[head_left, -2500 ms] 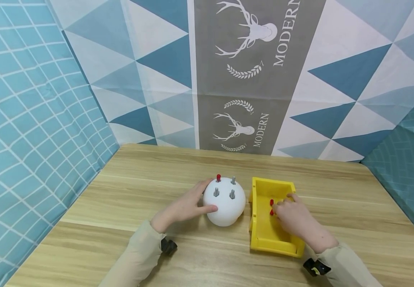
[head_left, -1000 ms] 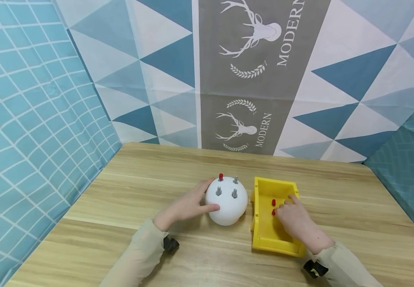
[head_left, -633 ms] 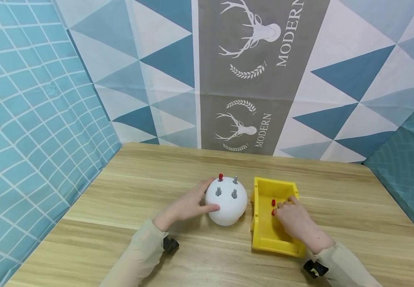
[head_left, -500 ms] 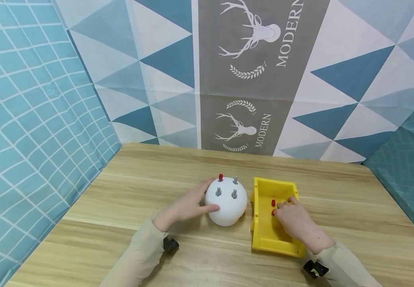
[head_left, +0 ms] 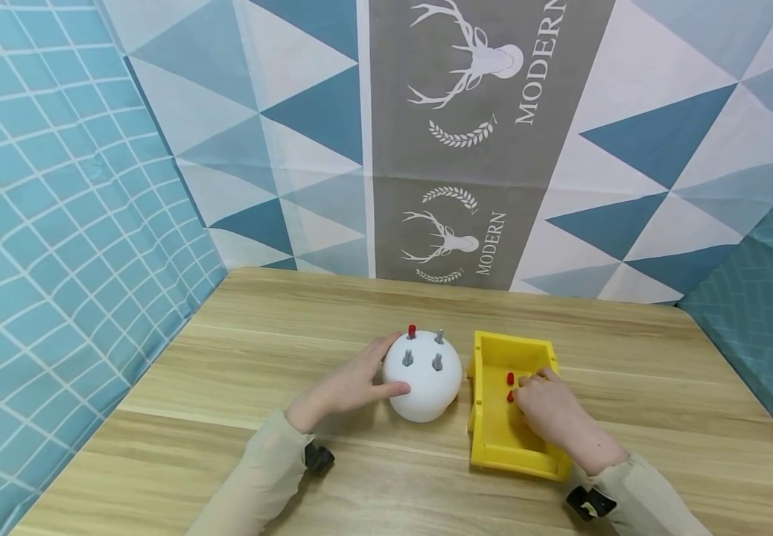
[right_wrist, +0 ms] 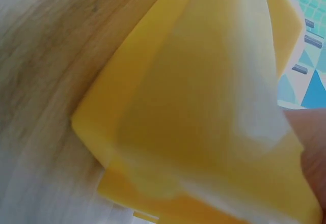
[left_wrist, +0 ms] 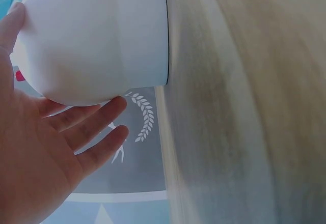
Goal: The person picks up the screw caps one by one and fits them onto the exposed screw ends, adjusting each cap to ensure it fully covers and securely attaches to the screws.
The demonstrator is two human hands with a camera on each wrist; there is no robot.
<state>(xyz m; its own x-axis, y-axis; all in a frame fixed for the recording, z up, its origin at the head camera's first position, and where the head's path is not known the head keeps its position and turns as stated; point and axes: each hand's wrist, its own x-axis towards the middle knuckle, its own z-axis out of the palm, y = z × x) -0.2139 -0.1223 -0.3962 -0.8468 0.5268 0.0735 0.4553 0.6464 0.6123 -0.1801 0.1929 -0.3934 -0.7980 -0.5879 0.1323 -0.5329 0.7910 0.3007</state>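
Note:
A white dome-shaped object (head_left: 423,387) stands on the table with several metal bolts (head_left: 437,362) upright on its top. A red cap (head_left: 412,331) covers the far left bolt. My left hand (head_left: 353,380) holds the dome's left side, thumb in front and fingers behind; the left wrist view shows its fingers (left_wrist: 102,124) spread along the surface. My right hand (head_left: 554,409) is inside the yellow bin (head_left: 517,460), its fingertips at a small red piece (head_left: 510,397). Another red cap (head_left: 510,378) lies just beyond. Whether the right fingers pinch anything is hidden.
The wooden table (head_left: 279,335) carries the dome and, close to its right, the bin. The bin's near wall and right wall stand beside my right wrist. A patterned cloth backdrop (head_left: 319,149) rises behind the table's far edge.
The right hand stays in the bin, its fingers shifting slightly over the near red piece, which shows more or less from frame to frame. The left hand and dome hold still.

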